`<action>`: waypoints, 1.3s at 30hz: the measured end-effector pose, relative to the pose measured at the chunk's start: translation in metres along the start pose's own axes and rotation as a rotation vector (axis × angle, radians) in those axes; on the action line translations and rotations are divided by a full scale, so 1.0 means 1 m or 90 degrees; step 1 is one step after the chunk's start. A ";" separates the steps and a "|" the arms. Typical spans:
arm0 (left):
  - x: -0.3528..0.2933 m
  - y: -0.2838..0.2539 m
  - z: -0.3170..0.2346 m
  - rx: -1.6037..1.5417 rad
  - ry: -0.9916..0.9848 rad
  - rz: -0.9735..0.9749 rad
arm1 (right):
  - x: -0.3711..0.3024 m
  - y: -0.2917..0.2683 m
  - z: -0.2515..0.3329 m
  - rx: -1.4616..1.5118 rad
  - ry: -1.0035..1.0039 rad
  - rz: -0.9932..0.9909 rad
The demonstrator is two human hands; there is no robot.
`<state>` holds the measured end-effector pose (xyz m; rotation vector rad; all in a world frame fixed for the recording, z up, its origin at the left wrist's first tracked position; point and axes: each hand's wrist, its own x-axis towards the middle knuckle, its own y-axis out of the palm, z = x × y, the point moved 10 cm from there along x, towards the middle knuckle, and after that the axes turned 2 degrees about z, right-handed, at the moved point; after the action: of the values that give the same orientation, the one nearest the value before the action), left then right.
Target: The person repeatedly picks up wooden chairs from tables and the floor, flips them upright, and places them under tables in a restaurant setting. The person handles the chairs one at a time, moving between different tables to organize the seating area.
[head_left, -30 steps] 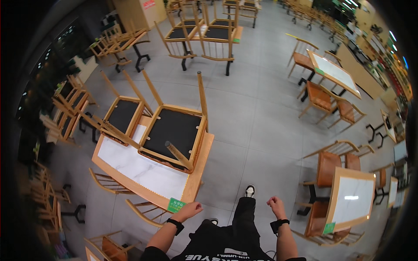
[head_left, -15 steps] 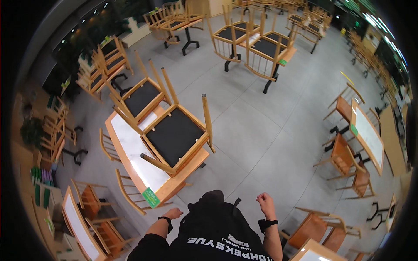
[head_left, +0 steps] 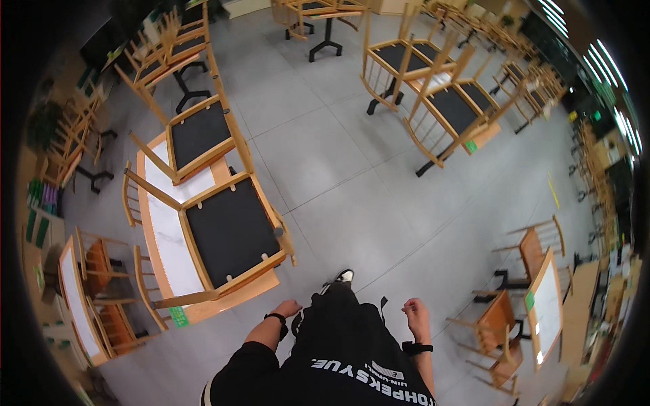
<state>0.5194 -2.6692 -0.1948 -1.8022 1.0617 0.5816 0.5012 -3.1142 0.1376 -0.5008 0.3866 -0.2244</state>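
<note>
My left hand [head_left: 289, 309] hangs at my side with its fingers loosely curled, and I see nothing in it. It is closest to the wooden table [head_left: 254, 289] at front left, but does not touch it. Two chairs lie upside down on that table: a nearer chair [head_left: 233, 230] and a farther chair [head_left: 200, 135], black seat undersides up and legs in the air. On my other side, my right hand [head_left: 416, 315] is curled too, nothing visible in its fingers. It is apart from all the furniture. Both wrists wear black bands.
More upturned chairs [head_left: 455, 108] rest on a table ahead. At right, a white-topped table [head_left: 546, 308] has orange-seated chairs [head_left: 493, 319] standing upright around it; a similar table [head_left: 80, 298] is at lower left. My shoe [head_left: 345, 275] shows on the grey tiled floor [head_left: 379, 203].
My view has moved forward and swung, so the near table with its upturned chairs lies further left. The right-hand table appears lower, and my shoe has come into sight. Both hands stay curled at my sides.
</note>
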 end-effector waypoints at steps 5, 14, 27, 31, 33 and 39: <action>0.003 -0.189 -0.187 -0.450 0.073 -0.195 | 0.135 -0.046 0.008 -0.102 -0.085 0.077; -0.036 -0.128 -0.100 -0.724 -0.348 -0.469 | 0.375 -0.001 0.090 -0.078 -0.121 0.296; 0.063 0.069 -0.342 -0.966 -0.438 -0.600 | 0.571 0.125 0.253 -0.187 -0.304 0.583; 0.084 0.041 -0.396 -1.109 -0.458 -0.696 | 0.559 0.188 0.243 -0.178 -0.256 0.712; 0.061 -0.002 -0.408 -0.976 -0.564 -0.554 | 0.527 0.221 0.238 -0.260 -0.265 0.815; 0.059 0.020 -0.404 -1.325 -0.688 -0.821 | 0.392 0.292 0.256 -0.458 -0.426 1.047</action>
<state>0.5107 -3.0567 -0.0663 -2.2291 -2.1403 1.5936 0.9945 -2.8744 0.0774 -0.7638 0.1053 1.6891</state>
